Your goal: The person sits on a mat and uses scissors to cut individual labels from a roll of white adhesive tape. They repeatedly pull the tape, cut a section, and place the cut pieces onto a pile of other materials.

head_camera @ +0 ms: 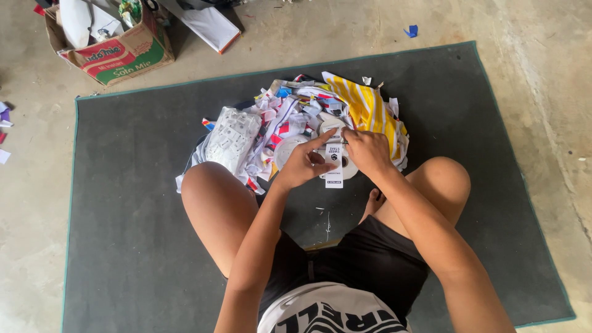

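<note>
Hands at a white label strip over a scrap heap on the grey mat [123,246]

Left of the heap of cloth scraps [296,117] lies a printed label sheet [231,139]. At its near edge, the left hand [302,163] points its forefinger, other fingers curled; the right hand [368,150] pinches the white label strip [333,165]. The heap looks largely unsorted.

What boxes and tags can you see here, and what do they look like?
Cardboard box: top left on the floor, brown with red and green print.
White tag strip: narrow, with dark print, between left hand and right hand.
Clear bag of small white tags: left side of the scrap pile.
</note>
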